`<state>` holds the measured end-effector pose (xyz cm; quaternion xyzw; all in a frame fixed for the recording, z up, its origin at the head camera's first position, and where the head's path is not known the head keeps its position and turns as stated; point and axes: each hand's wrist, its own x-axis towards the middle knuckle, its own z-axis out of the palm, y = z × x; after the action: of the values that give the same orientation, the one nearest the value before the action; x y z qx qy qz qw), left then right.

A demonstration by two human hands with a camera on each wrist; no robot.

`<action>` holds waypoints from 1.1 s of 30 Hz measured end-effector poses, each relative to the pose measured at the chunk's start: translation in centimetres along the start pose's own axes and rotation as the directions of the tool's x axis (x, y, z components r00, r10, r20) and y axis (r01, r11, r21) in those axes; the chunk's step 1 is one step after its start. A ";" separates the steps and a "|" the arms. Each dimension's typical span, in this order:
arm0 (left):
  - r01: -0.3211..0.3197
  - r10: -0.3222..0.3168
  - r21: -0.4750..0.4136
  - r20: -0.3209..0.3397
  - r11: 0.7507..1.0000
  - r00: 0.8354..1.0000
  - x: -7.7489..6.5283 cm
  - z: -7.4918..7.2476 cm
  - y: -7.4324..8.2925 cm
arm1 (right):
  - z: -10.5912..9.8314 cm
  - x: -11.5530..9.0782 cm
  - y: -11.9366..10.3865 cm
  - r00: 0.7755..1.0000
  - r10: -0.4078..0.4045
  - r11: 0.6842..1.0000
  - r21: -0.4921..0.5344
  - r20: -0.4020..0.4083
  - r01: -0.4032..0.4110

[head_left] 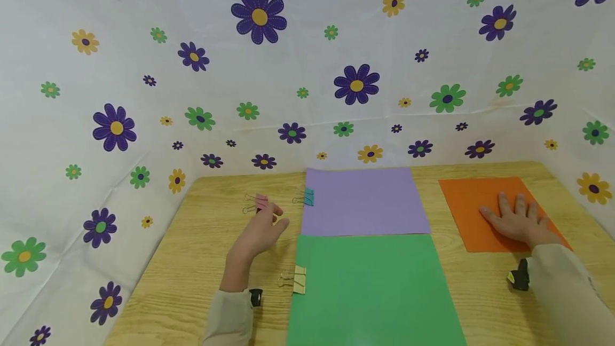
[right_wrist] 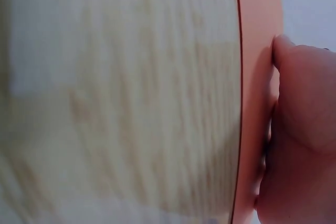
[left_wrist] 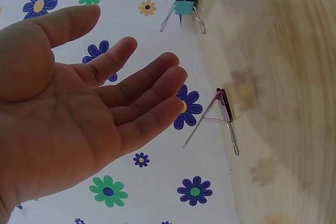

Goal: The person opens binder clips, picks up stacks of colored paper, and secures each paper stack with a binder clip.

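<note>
My left hand [head_left: 258, 233] is near a pink binder clip [head_left: 261, 203] that lies on the table with its wire handles toward the left. In the left wrist view the palm faces the camera and the relaxed fingers [left_wrist: 152, 98] hold nothing; the same pink clip [left_wrist: 224, 106] sits beyond their tips. On the right, my right hand [head_left: 519, 223] rests with fingers spread on an orange sheet [head_left: 461, 202]. A teal binder clip [head_left: 309, 197] grips the left edge of a purple sheet [head_left: 365, 202]. Below it, a yellow binder clip [head_left: 299, 280] grips a green sheet [head_left: 370, 287].
The wooden table [head_left: 192, 271] ends at a white flowered cloth [head_left: 307, 57] at the back and sides. The purple and green sheets lie in the middle, one above the other. A strip of bare wood separates them from the orange sheet.
</note>
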<state>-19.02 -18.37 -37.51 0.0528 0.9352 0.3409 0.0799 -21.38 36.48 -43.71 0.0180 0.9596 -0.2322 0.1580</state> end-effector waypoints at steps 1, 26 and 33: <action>0.002 -0.002 0.008 0.000 1.000 1.000 0.0 -0.1 -0.1 | 0.0 0.0 0.0 1.000 -0.001 1.000 0.001 0.000 0.001; 0.175 -0.165 0.043 -0.163 0.984 0.973 2.3 -3.8 -3.6 | 0.4 -0.1 1.0 0.999 -0.022 0.999 0.031 -0.024 0.022; 0.300 -0.301 -0.033 -0.169 0.953 0.939 3.5 -4.4 -4.8 | 0.5 0.0 0.8 0.999 -0.034 0.999 0.042 -0.017 0.035</action>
<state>-23.49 -24.27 -37.66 -0.1202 0.9345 0.3313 0.0503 -21.17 37.01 -44.48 0.0065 0.9559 -0.2549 0.1457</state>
